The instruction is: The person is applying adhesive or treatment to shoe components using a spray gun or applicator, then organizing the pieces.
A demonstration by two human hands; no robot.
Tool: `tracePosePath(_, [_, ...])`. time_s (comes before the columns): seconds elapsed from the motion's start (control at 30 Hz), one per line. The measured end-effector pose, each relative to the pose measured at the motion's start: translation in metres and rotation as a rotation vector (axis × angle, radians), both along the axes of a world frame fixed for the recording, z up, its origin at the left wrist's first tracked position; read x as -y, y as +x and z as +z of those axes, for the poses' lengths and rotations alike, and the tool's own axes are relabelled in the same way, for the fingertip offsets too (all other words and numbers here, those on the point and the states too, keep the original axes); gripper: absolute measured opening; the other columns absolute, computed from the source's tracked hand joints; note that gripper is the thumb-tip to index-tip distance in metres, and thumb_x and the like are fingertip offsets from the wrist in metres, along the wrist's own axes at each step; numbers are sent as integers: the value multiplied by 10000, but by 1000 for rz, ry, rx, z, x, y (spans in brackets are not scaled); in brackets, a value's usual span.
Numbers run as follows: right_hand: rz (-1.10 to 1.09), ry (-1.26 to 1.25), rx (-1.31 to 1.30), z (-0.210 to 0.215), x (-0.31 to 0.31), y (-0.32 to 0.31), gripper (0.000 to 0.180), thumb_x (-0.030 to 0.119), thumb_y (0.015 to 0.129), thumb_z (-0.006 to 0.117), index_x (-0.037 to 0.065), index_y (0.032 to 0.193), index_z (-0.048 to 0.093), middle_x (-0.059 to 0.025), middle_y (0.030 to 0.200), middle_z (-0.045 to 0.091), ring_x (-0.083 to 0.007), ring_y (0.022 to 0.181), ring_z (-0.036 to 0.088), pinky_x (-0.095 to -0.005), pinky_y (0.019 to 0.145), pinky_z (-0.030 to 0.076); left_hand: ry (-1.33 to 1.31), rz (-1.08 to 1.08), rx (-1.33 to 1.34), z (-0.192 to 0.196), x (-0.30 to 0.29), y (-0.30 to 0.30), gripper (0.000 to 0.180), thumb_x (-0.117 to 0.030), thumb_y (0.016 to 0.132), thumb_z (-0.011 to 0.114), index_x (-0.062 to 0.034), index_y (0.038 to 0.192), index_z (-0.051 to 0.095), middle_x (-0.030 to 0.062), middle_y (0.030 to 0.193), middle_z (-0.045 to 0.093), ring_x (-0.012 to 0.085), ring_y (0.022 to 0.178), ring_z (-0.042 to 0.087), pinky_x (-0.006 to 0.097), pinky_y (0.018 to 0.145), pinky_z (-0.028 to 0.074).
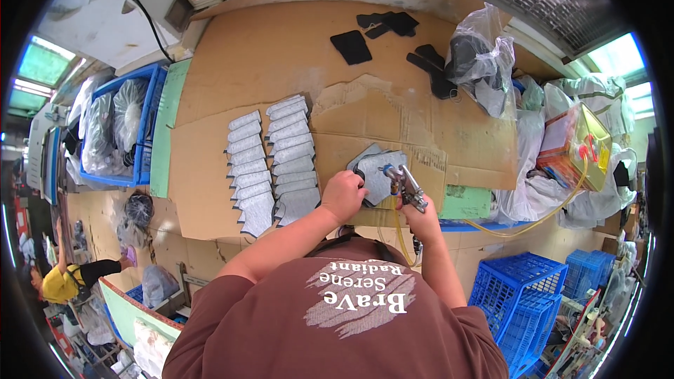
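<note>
My right hand (423, 220) is wrapped round the handle of a metal spray gun (413, 188) with a blue nozzle, which points left over a small stack of grey fabric pieces (375, 182). A yellowish hose (401, 235) hangs below the gun. At the stack's left edge my left hand (342, 195) has its fingers closed on a grey piece with a dark edge. Left of that hand, two overlapping rows of grey fabric pieces (247, 168) lie on the cardboard-covered table (210, 49).
Black fabric pieces (351, 48) and a clear plastic bag (484, 56) lie at the far side. A metal can (577, 146) stands among bags on the right. Blue crates (516, 295) are stacked low right; a blue bin (144, 126) of bagged goods stands left. Another person (60, 279) is far left.
</note>
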State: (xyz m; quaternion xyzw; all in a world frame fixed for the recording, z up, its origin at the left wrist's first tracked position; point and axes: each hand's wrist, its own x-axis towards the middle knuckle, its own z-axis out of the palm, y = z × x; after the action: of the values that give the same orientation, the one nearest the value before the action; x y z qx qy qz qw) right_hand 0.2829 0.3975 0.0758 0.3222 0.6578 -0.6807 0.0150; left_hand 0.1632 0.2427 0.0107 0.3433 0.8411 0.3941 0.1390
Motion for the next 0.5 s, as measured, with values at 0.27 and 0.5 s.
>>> tracePosePath(0.27, [-99, 51, -38, -14, -14, 15, 202, 2, 742, 476, 9, 928, 551, -19, 758, 558, -105, 705, 528, -245, 646, 431, 16, 30, 44, 2, 0, -2, 144, -127, 664, 667, -3, 681, 596, 142, 731, 574, 315, 734, 551, 376, 662, 442])
tracePosePath(0.5, [-29, 61, -1, -5, -6, 19, 220, 27, 770, 498, 43, 980, 561, 3, 825, 574, -76, 696, 496, -222, 616, 411, 127, 430, 171, -9, 30, -61, 152, -135, 747, 614, 8, 713, 577, 152, 686, 583, 270, 659, 569, 354, 610, 444])
